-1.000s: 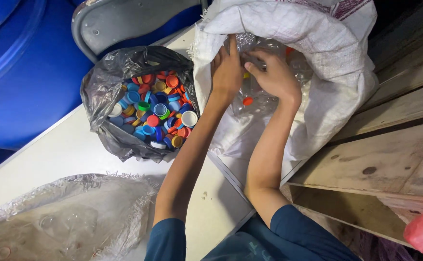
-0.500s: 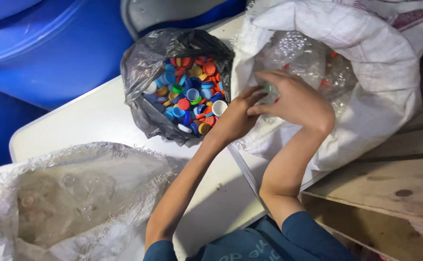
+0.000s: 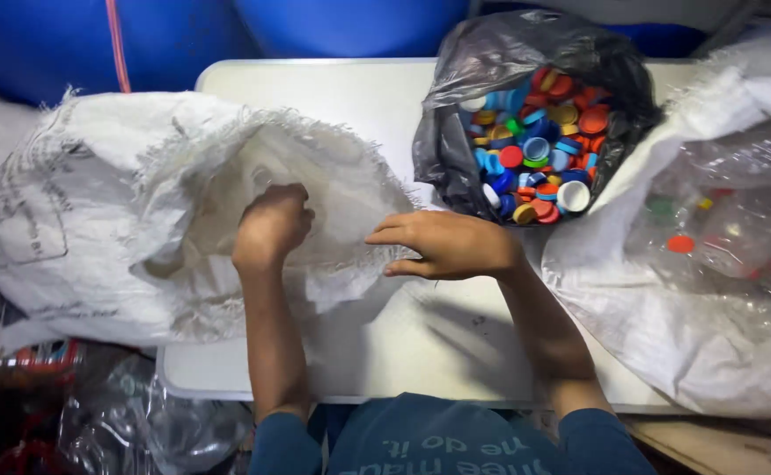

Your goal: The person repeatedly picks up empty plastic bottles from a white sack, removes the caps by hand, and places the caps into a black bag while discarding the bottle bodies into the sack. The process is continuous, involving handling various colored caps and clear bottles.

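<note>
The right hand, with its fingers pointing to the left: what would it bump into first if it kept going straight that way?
Most likely the frayed rim of the white woven sack, which the right hand fingertips already seem to reach. Beyond that is the left hand, gripping the sack; depth is unclear.

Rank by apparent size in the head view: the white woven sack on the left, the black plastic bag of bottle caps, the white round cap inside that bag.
1. White woven sack on the left, largest; partly cropped, and nearer the camera.
2. Black plastic bag of bottle caps.
3. White round cap, smallest by far.
</note>
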